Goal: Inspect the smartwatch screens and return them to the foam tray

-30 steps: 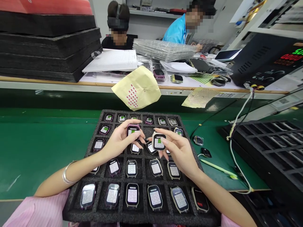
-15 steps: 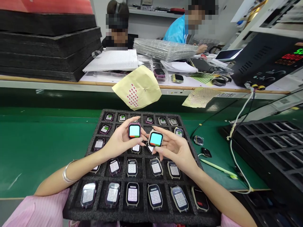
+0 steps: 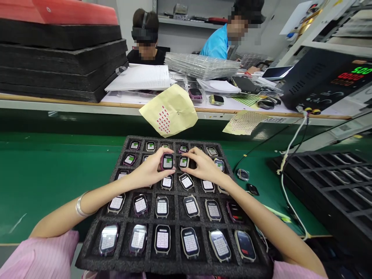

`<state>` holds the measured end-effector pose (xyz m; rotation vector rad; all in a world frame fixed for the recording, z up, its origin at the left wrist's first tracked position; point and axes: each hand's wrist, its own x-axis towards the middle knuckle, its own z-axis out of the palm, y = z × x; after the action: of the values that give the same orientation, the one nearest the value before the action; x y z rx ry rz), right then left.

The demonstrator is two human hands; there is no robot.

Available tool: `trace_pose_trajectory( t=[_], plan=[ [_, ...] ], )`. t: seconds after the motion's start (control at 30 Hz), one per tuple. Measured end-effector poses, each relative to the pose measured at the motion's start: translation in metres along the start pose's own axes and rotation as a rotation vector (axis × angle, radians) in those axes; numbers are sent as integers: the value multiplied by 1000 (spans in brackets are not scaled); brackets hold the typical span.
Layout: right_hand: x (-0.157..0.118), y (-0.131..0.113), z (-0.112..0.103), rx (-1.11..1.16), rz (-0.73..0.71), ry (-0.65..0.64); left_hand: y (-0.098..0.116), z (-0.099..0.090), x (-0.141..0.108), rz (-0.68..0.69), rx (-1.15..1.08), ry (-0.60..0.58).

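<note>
Hands over foam tray (image 3: 116,248) | left fingers (image 3: 158,167) grasping purple watch (image 3: 167,161) | right fingers (image 3: 194,159) grasping beige watch (image 3: 183,162)

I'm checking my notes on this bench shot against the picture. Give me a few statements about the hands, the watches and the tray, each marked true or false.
1. The left hand grips a purple-cased watch. True.
2. The right hand is lifted high above the foam tray. False: it is low over the tray, fingers at a light-cased watch.
3. The tray's compartments hold watches with lit screens. True.
4. The tray sits on a red surface. False: the belt is green.
5. A bracelet is on the left wrist. True.
</note>
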<state>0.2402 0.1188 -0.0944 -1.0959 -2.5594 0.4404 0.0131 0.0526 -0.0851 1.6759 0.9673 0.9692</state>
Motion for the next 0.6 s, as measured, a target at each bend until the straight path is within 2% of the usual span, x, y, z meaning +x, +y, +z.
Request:
trace_pose_trajectory(
  t=[0.07,0.13,0.23,0.3,0.37,0.43,0.6],
  plan=[
    [-1,2,-2,-46,-37,-54,-13,-6,12,91,386,2],
    [-8,3,-12,-75,-59,-83,-25,-10,22,129,655,-50],
    [-28,11,-39,-145,-45,-182,-34,-13,28,126,843,-133],
    [-47,19,-56,-190,-9,-269,-32,-17,24,138,893,-128],
    [-69,28,-67,-213,60,-320,-23,-25,12,138,934,-103],
    [-89,33,-70,-189,124,-337,-12,-38,-7,95,979,-127],
    [-111,32,-57,-86,213,-293,4,-68,-62,-113,1198,-206]
  ],
)
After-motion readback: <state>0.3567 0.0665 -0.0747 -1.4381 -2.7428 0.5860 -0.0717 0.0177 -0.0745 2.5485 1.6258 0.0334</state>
